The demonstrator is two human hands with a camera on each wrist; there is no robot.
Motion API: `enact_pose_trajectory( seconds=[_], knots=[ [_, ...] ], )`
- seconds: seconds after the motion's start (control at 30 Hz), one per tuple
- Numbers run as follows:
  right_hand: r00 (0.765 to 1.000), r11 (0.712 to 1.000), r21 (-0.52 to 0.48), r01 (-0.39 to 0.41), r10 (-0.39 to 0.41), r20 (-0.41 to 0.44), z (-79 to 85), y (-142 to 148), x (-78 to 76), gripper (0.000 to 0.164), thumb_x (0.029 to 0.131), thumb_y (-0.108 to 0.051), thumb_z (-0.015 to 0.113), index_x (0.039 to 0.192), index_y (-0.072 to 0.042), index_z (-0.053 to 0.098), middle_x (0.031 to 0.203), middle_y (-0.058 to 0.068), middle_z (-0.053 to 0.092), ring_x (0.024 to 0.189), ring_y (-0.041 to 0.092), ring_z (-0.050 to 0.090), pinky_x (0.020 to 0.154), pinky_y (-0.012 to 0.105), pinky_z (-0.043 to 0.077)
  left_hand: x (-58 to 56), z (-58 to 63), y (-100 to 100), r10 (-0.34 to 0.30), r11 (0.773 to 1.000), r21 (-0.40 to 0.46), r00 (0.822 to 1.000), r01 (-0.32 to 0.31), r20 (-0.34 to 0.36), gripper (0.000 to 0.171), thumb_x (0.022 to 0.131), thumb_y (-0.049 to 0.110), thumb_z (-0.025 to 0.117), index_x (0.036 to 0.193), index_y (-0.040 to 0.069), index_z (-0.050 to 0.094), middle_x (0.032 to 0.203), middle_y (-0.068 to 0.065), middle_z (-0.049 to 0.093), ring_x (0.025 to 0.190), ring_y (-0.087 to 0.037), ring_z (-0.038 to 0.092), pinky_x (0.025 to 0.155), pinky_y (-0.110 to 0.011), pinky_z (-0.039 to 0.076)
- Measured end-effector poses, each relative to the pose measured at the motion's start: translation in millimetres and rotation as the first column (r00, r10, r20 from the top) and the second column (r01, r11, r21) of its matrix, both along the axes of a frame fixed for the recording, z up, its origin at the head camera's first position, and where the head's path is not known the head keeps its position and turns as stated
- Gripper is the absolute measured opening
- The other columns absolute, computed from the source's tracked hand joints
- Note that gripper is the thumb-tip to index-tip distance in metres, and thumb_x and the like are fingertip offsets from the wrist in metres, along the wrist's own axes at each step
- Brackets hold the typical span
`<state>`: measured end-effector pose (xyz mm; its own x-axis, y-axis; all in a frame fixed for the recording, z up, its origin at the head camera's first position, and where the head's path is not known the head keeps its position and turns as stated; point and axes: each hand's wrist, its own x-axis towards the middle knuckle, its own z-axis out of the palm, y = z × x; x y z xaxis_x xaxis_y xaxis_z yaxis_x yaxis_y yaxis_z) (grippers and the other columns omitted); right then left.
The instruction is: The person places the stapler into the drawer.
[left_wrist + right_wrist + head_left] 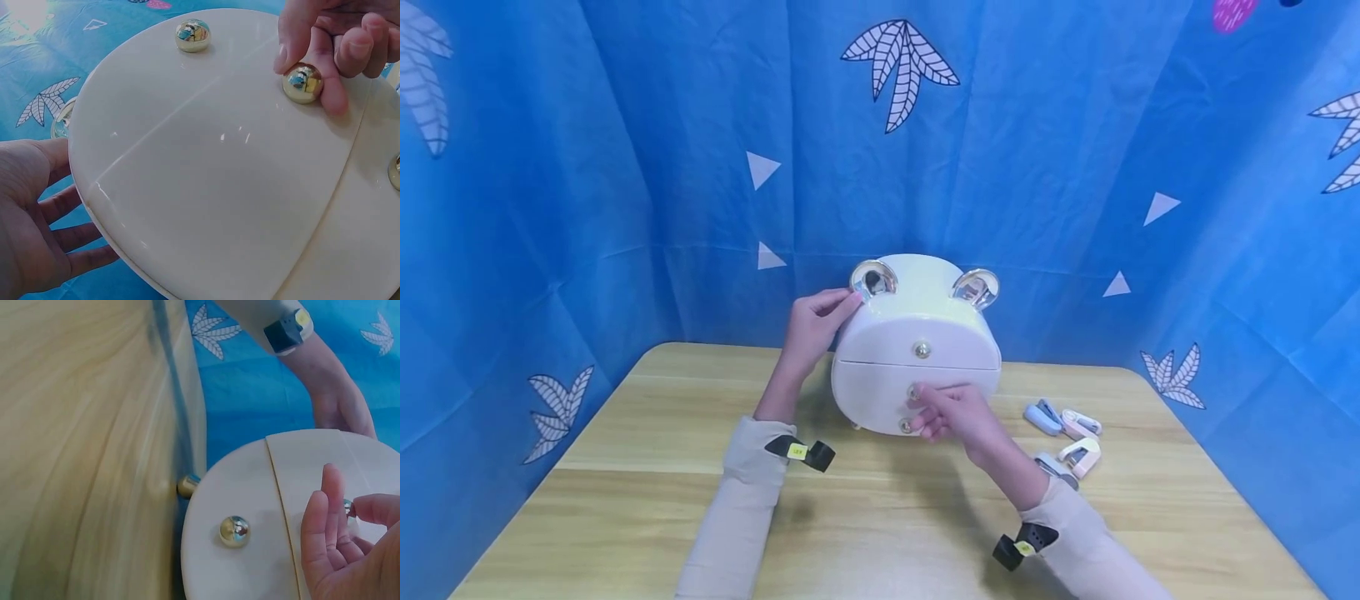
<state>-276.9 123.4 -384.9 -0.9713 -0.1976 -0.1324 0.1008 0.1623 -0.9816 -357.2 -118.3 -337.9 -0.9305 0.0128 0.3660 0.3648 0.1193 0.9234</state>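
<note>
A rounded white box (880,392) with gold ears and a column of gold knobs stands at the back of the table. Its front shows seams between the drawers. My right hand (955,412) pinches the middle knob (303,83) between thumb and finger, the other fingers loosely bent beside it. That drawer looks closed. On the left side of the box, near the left ear (874,279), my left hand (816,325) rests with fairly straight fingers reaching behind the rim. The bottom knob (235,531) and the top knob (193,35) are untouched.
Several small staplers lie right of the box: a blue one (1043,417), a pink-and-white one (1081,423), a white one (1080,457) and a grey-blue one (1056,469) partly behind my right forearm. A blue patterned curtain (715,167) hangs behind the wooden table (647,417).
</note>
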Motion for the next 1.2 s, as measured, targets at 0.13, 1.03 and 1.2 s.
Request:
enact_pose_trajectory(
  seconds=[0.13,1.03,1.2],
  knots=[
    [1.0,1.0,0.009,0.004,-0.003,-0.01,-0.3,-2,8.1,0.041,0.1,-0.03,0.065,0.112,0.009,0.072,0.071,0.005,0.075,0.058,0.01,0.067,0.062,0.026,0.059,0.0,-0.7,1,-0.006,1.0,0.0,1.0,0.006,0.0,0.04,0.095,0.038,0.073,0.123,0.01,0.074,0.128,-0.011,0.071,0.122,-0.025,0.065,0.1,-0.042,0.057],
    [0.991,0.991,0.055,-0.12,0.123,-0.051,3.2,7,63.9,0.043,0.1,-0.037,0.065,0.104,0.005,0.075,0.07,0.007,0.075,0.058,0.012,0.066,0.061,0.028,0.059,-1.0,0.8,0,-0.024,1.0,0.02,1.0,0.024,0.003,0.039,0.096,0.036,0.072,0.124,0.009,0.074,0.129,-0.011,0.07,0.123,-0.025,0.064,0.101,-0.042,0.057],
    [0.991,0.991,0.061,-0.121,0.124,-0.049,2.3,7,67.7,0.042,0.1,-0.036,0.064,0.104,0.004,0.075,0.072,0.009,0.075,0.057,0.013,0.066,0.063,0.029,0.06,0.0,0.4,0,-0.032,0.999,0.019,0.999,0.032,0.018,0.04,0.095,0.038,0.072,0.124,0.01,0.074,0.129,-0.01,0.07,0.122,-0.024,0.064,0.1,-0.043,0.057]
  ],
)
